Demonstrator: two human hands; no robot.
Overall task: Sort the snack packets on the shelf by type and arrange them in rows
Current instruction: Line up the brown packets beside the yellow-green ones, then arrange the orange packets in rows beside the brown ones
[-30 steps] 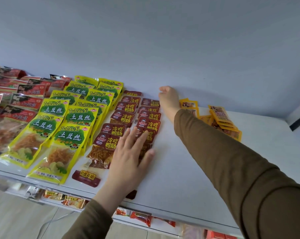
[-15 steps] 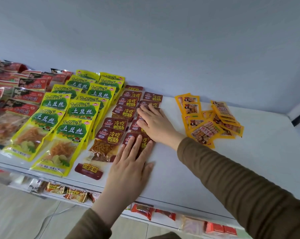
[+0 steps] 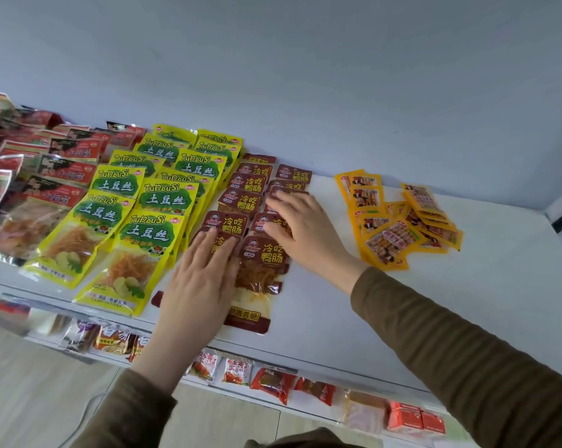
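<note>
I see left hand (image 3: 198, 279) and right hand (image 3: 300, 226) pressing flat-fingered on brown packets (image 3: 263, 253) mid-frame; light, slippery film, probably best pinched by edges.

glossy plastic packets (image 3: 163, 202), matt white shelf (image 3: 402, 305)

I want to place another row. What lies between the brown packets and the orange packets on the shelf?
Only bare white shelf lies between the brown packets and the orange packets, as the head view shows.
</note>
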